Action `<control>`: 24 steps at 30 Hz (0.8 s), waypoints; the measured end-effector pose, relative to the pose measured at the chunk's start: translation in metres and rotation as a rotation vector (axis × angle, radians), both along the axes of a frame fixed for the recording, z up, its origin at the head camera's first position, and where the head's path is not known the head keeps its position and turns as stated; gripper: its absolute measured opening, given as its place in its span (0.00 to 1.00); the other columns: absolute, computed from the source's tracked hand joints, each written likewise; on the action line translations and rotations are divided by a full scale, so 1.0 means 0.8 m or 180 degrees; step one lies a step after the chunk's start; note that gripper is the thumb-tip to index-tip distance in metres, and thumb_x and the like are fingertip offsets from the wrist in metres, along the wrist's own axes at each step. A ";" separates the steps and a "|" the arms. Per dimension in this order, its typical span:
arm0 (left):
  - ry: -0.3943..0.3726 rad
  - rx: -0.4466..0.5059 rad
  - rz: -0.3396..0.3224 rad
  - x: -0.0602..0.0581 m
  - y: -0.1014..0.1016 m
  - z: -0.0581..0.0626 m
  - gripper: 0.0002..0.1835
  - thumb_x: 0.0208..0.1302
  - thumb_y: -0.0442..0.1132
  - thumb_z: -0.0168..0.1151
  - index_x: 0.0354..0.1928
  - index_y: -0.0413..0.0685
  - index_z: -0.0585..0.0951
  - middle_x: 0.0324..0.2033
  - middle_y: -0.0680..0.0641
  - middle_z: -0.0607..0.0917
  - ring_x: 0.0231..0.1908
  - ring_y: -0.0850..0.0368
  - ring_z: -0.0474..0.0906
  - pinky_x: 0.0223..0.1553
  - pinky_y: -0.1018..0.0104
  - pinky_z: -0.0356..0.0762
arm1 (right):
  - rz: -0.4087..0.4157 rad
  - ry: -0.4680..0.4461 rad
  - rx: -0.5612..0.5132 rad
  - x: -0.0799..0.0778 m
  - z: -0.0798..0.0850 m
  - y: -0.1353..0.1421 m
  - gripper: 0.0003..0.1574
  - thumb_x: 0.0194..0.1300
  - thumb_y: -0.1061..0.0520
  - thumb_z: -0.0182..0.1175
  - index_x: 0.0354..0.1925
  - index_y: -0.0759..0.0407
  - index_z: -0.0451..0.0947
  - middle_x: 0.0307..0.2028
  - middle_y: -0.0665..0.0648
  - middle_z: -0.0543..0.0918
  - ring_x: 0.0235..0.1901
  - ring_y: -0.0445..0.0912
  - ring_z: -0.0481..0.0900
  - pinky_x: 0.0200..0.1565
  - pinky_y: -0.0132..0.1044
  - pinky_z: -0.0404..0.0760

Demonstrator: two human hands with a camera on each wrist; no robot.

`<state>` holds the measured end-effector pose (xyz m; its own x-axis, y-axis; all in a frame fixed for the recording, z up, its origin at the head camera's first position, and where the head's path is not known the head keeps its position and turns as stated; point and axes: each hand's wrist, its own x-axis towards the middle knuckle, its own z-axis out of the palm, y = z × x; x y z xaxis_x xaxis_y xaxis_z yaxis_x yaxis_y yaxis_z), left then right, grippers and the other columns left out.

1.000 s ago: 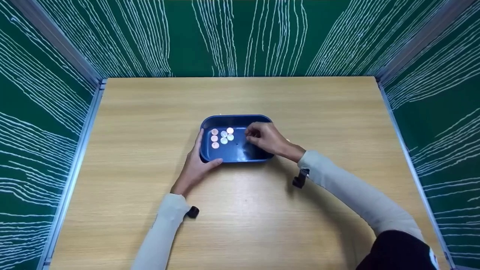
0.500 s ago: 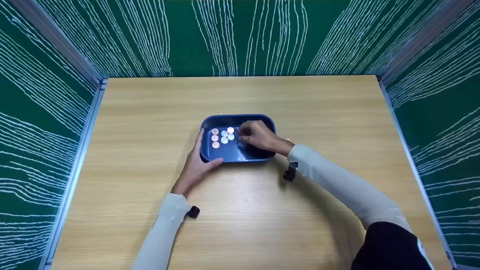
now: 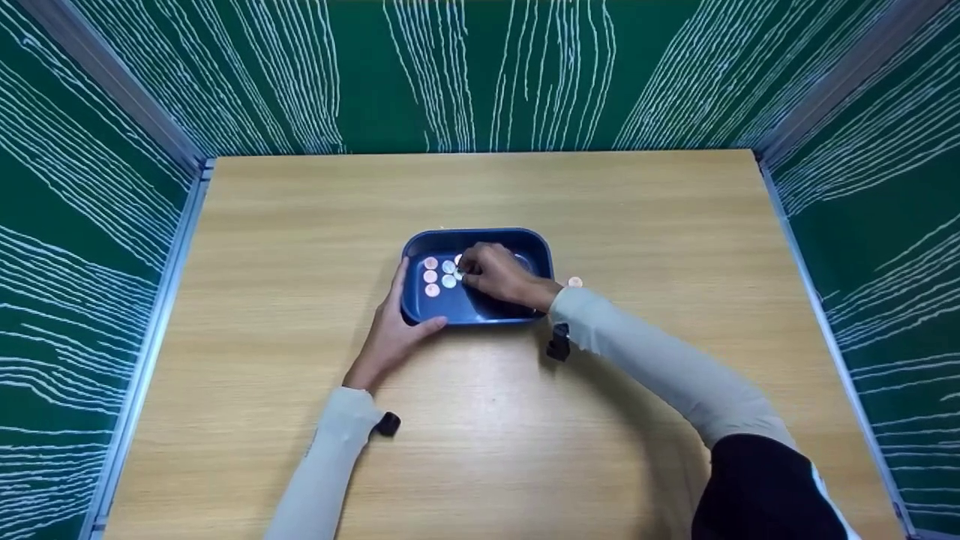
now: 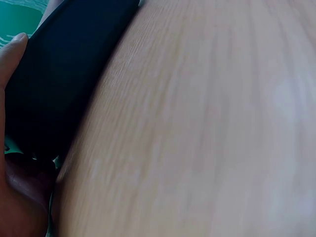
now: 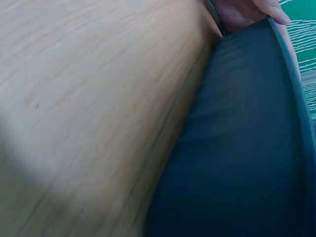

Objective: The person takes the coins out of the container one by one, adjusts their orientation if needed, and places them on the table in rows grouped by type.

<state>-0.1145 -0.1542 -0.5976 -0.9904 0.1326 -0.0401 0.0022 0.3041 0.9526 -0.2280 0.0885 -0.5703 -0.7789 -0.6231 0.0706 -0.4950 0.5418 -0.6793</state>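
Head | wooden table (image 3: 487, 450) | green wall (image 3: 367, 75), 12 o'clock | left hand (image 3: 388, 326): wide, against tray (image 3: 457, 306) | right hand (image 3: 495, 273): narrow, holding unclear

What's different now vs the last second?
Right hand moved left inside the tray; its fingers now partly cover the two rightmost coins of the group. Can't see whether it holds one. The lone coin on the table, right of the tray, is now unobstructed by the wrist. Unchanged: left hand at the tray's left near corner, tray, the three-coin left column.
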 end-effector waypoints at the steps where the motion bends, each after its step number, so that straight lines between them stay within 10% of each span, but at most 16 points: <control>1: 0.0007 0.0004 -0.0005 0.000 0.000 0.000 0.64 0.66 0.49 0.82 0.91 0.67 0.44 0.88 0.44 0.55 0.83 0.44 0.58 0.82 0.42 0.59 | 0.0010 0.0044 0.0016 -0.001 -0.001 -0.001 0.10 0.70 0.64 0.71 0.48 0.68 0.90 0.43 0.64 0.90 0.44 0.54 0.89 0.48 0.47 0.89; 15: 0.0093 -0.0017 0.0012 -0.002 0.000 0.000 0.65 0.64 0.47 0.83 0.91 0.65 0.46 0.86 0.40 0.59 0.81 0.42 0.62 0.81 0.41 0.60 | 0.0166 0.0337 -0.0194 -0.016 -0.055 0.014 0.09 0.69 0.63 0.74 0.47 0.62 0.94 0.40 0.59 0.86 0.43 0.51 0.84 0.45 0.45 0.88; 24: 0.0052 -0.0008 -0.0001 -0.002 0.000 -0.002 0.65 0.65 0.48 0.83 0.91 0.67 0.45 0.87 0.42 0.56 0.83 0.42 0.59 0.82 0.41 0.57 | 0.0163 0.0225 -0.0089 -0.016 -0.051 0.016 0.12 0.71 0.62 0.73 0.51 0.64 0.92 0.42 0.60 0.87 0.44 0.52 0.85 0.46 0.46 0.88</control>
<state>-0.1162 -0.1546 -0.5988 -0.9908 0.1329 -0.0242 0.0178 0.3066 0.9517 -0.2406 0.1010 -0.6109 -0.7386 -0.6590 0.1421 -0.5687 0.4959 -0.6563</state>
